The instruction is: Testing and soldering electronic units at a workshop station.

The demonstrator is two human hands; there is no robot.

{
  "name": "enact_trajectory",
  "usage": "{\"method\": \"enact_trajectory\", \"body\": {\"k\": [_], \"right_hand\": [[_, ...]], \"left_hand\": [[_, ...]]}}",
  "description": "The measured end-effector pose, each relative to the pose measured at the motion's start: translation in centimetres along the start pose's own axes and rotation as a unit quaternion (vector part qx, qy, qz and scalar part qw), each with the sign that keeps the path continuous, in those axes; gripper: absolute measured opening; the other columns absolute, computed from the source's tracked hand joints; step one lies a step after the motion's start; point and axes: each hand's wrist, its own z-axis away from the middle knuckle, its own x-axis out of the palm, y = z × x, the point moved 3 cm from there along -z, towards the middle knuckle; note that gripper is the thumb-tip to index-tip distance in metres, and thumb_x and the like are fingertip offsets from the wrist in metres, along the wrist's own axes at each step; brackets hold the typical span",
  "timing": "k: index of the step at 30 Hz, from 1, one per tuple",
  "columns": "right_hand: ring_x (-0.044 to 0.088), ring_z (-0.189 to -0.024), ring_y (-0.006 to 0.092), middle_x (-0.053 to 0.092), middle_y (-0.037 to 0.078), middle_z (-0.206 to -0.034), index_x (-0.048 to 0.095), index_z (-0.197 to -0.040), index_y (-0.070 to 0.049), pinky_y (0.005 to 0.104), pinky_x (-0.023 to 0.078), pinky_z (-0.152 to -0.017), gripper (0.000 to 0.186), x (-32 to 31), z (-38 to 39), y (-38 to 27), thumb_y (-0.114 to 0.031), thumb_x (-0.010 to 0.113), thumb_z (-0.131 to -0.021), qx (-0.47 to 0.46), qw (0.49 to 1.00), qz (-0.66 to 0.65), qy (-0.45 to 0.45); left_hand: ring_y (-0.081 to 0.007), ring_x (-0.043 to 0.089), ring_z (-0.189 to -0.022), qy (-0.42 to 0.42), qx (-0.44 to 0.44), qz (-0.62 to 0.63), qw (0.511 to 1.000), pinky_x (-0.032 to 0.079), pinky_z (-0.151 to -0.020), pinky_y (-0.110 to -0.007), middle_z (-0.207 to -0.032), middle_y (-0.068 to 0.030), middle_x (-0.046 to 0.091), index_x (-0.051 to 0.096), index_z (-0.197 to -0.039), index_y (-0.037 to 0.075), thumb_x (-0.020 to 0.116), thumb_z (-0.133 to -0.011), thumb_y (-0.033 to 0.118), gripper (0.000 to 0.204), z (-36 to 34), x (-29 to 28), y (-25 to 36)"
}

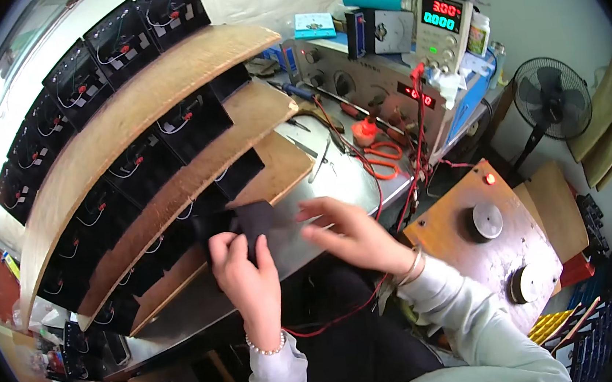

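Note:
My left hand (246, 272) grips a dark, box-like black piece (253, 217) in front of the lowest wooden board. Its fingers and thumb wrap the near side of the piece, hiding part of it. To the right of the piece hovers my right hand (358, 236), its fingers stretched out and apart, holding nothing. A narrow gap separates its fingertips from the black piece. Behind both hands, tweezers (320, 161) and orange-handled scissors (384, 161) lie on the metal bench top (353, 186).
Tiered wooden boards (163, 79) at left carry rows of black boxes (78, 84) with wires. A bench power supply (441, 27) stands at the back right, above a metal instrument (354, 83). Right of me are a metal-topped box with round knobs (487, 220) and a fan (553, 97).

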Motion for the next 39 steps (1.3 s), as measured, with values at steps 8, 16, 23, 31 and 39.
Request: {"method": "enact_trajectory", "body": {"k": [8, 16, 23, 31, 39], "right_hand": [[0.07, -0.082, 0.0252, 0.07, 0.014, -0.098, 0.059, -0.117, -0.004, 0.0355, 0.055, -0.068, 0.027, -10.5, -17.5, 6.5, -0.015, 0.062, -0.093, -0.093, 0.898, 0.42, 0.091], [0.07, -0.079, 0.0362, 0.071, 0.016, -0.082, 0.073, -0.08, -0.01, 0.046, 0.055, -0.07, 0.023, -14.3, -31.0, 11.1, -0.027, 0.058, -0.086, -0.096, 0.641, 0.751, -0.122], [0.067, -0.092, 0.0372, 0.069, 0.019, -0.092, 0.067, -0.102, -0.005, 0.0437, 0.053, -0.075, 0.024, -14.0, -30.5, 10.1, -0.024, 0.057, -0.09, -0.263, 0.765, 0.57, -0.143], [0.068, -0.083, 0.0165, 0.069, 0.008, -0.094, 0.056, -0.125, -0.008, 0.0289, 0.055, -0.067, 0.03, -10.3, -26.0, 7.0, -0.02, 0.063, -0.099, -0.042, 0.955, -0.156, 0.249], [0.04, -0.058, 0.0061, 0.046, -0.002, -0.073, 0.052, -0.099, -0.012, 0.0216, 0.031, -0.047, 0.026, -9.3, -11.6, 0.7, -0.037, 0.058, -0.101, -0.062, 0.91, -0.236, 0.335]], "left_hand": [[-0.0212, 0.06, -0.077, 0.07, 0.033, 0.139, 0.987, 0.048, -0.068, -0.031, -0.089, -0.0091, 0.065, 0.074, -0.099, 0.001, 0.068, -0.088, -0.001, 0.013, 1.6, 2.0, -0.8], [-0.0271, 0.058, -0.104, -0.022, -0.035, 0.163, 0.986, 0.044, -0.093, -0.036, -0.103, -0.0048, 0.072, 0.075, -0.102, 0.005, 0.069, -0.085, 0.001, 0.019, -0.1, -0.8, -4.5], [-0.0238, 0.055, -0.107, -0.029, 0.016, 0.006, 0.999, 0.03, -0.102, -0.04, -0.102, 0.0041, 0.071, 0.077, -0.1, 0.013, 0.078, -0.081, 0.017, 0.02, -0.3, -0.3, -3.0], [-0.016, 0.062, -0.096, 0.013, 0.027, 0.174, 0.984, 0.029, -0.101, -0.039, -0.088, 0.0071, 0.072, 0.079, -0.096, 0.017, 0.079, -0.079, 0.013, 0.018, -1.0, 0.2, -2.4], [-0.0189, 0.052, -0.095, -0.008, 0.102, -0.062, 0.993, 0.028, -0.095, -0.043, -0.09, 0.0064, 0.063, 0.077, -0.104, 0.019, 0.07, -0.083, 0.011, 0.024, -1.6, -1.2, -5.9]]}}
